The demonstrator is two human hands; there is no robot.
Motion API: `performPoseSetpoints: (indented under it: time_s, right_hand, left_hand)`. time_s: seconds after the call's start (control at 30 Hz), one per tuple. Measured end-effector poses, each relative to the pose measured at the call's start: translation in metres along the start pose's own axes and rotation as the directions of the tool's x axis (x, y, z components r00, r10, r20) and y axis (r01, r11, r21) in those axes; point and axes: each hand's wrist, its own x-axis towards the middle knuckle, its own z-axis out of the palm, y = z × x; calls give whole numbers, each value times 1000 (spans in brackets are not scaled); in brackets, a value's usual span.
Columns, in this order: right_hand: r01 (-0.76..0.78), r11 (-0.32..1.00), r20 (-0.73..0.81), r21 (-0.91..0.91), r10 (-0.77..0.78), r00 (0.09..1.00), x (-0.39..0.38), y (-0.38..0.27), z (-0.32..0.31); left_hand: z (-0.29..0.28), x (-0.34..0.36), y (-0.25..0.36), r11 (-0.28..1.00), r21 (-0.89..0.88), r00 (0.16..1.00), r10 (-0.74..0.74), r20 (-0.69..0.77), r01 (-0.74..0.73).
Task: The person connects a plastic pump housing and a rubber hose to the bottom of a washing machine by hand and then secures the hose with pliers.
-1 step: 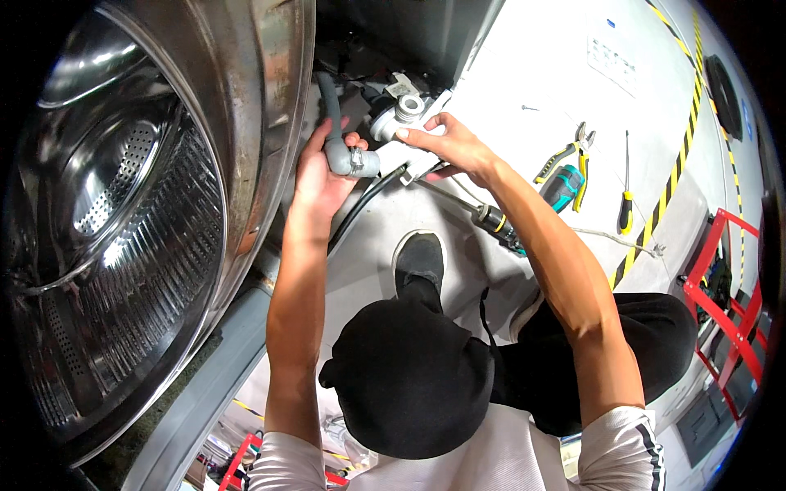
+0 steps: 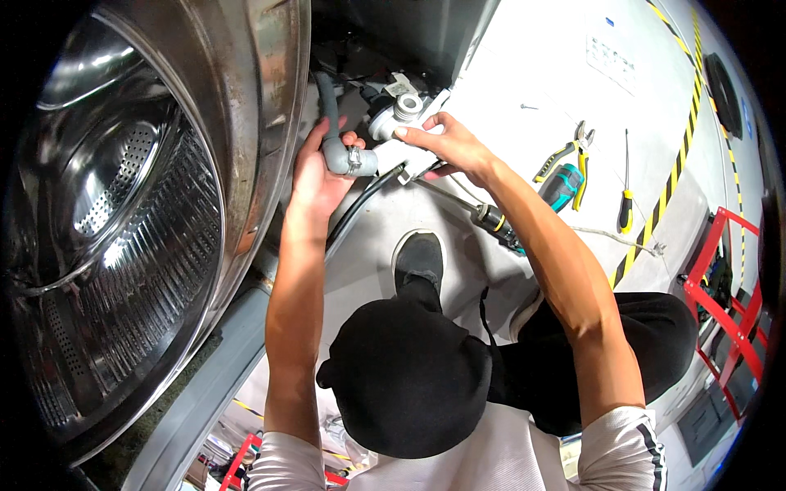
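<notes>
My left hand [image 2: 315, 176] is closed around a grey rubber hose [image 2: 337, 154], which bends at an elbow in the palm. A metal hose clamp [image 2: 354, 161] circles the hose's end. That end meets the arm of a white plastic fitting [image 2: 396, 155] with a round, ribbed neck [image 2: 408, 105] pointing up. From the other side, my right hand [image 2: 450, 146] grips this fitting, thumb on top and some fingers hidden beneath. A black cable [image 2: 354, 214] runs below the joint. Whether the hose end is fully seated cannot be made out.
A large steel washing machine drum [image 2: 266, 98] fills the left side. To the right lie pliers [image 2: 580, 155], a teal-and-black tool handle [image 2: 562, 186], a yellow-handled screwdriver [image 2: 626, 209], a screw [image 2: 529, 107] and another long-shaft screwdriver [image 2: 491, 219]. A red frame [image 2: 720, 295] stands at far right.
The drum rim, the hose and my left hand sit very slightly farther left. Both grips stay the same, and the tools lie where they were.
</notes>
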Motion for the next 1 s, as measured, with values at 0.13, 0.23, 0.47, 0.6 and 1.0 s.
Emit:
performPoseSetpoints:
  time_s: [0.13,0.23,0.47,0.6,1.0]
  right_hand:
    - [15,1000,-24,0,-15,1000,4,1,-1]
    - [28,999,-28,-30,-29,999,8,5,-1]
    - [62,978,46,-200,-54,997,17,-1,-11]
    - [16,967,186,-256,33,982,24,-13,-18]
    - [148,949,257,-277,-75,963,26,-5,-26]
  left_hand:
    - [0,1,2,999,-38,999,-25,23,25]
    - [5,-1,3,1000,19,1000,-16,14,16]
    - [22,-10,1,948,307,972,-9,-233,82]
    - [30,-16,1,916,383,955,-1,-298,121]
    - [60,-50,-1,705,696,850,279,-446,134]
